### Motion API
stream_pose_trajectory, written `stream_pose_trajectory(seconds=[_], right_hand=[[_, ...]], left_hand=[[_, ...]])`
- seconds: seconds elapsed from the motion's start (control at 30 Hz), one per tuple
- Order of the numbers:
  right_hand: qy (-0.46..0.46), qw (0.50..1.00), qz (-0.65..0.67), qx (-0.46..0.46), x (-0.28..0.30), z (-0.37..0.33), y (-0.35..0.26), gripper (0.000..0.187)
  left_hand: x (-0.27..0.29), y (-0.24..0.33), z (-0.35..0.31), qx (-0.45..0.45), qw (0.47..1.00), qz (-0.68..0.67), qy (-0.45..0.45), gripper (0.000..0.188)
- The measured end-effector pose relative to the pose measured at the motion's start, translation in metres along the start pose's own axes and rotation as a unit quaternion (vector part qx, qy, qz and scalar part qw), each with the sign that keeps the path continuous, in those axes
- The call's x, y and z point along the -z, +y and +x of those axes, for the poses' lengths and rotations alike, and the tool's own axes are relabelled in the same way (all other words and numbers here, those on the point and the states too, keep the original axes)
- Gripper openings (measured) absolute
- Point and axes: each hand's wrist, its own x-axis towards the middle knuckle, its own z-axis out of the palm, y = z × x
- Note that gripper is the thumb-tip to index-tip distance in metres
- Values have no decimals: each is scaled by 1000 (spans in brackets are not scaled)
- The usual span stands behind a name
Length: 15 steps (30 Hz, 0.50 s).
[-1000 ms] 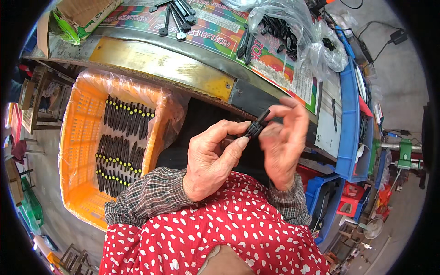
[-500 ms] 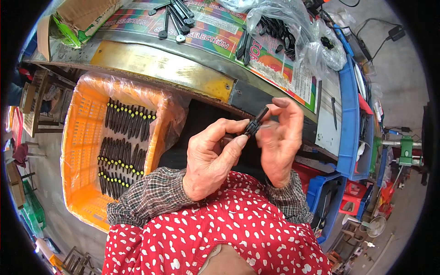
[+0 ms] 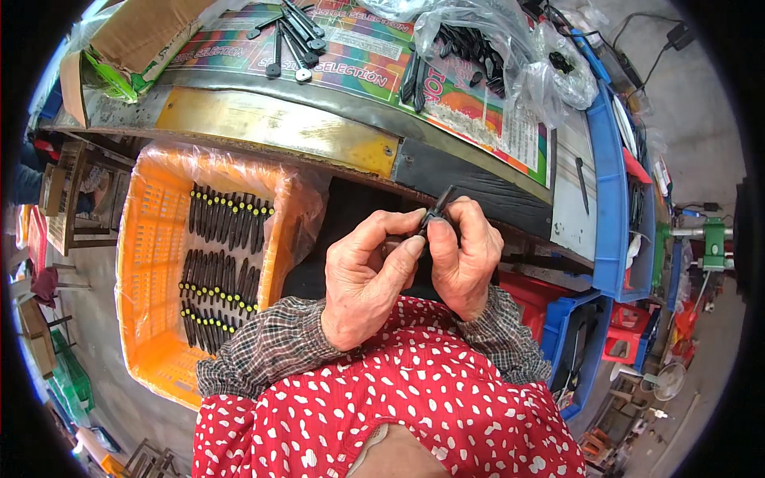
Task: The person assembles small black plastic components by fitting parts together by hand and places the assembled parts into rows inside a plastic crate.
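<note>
Above my lap, just off the bench edge, both hands meet on a small black plastic part [image 3: 434, 217] with a thin dark stem sticking up. My left hand [image 3: 368, 279] pinches its left side between thumb and fingers. From the right, my right hand [image 3: 464, 259] closes thumb and fingers on the same part. The fingers cover most of it, so its full shape is hidden. Left of my left forearm stands an orange plastic crate [image 3: 151, 263] with a clear liner. Inside lie rows of slim black pieces [image 3: 219, 271] with yellow-green dots.
On the bench, long black flat-headed pieces [image 3: 295, 48] lie on printed card. A clear bag [image 3: 518, 72] spills black parts. A cardboard box [image 3: 147, 32] sits far left. Blue bins [image 3: 610, 215] line the right side, beside a red stool [image 3: 621, 338].
My right hand was raised with fingers apart; it has come down and left, and now grips the black part. My left hand keeps its hold. The view has shifted slightly.
</note>
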Motion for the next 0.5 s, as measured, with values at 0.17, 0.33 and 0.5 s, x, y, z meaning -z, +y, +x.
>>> stream_pose_trajectory(seconds=[0.17, 0.33, 0.5], right_hand=[[-24, 1000, 1, -8, -4, 1, 6, 26], [-36, 998, 41, -11, 4, 4, 2, 28], [-13, 999, -3, 39, 1, -3, 7, 28]], left_hand=[[4, -4, 3, 6, 1000, -18, -9, 21], [5, -3, 1, 17, 1000, 5, -3, 20], [5, -4, 0, 26, 999, -16, -11, 20]])
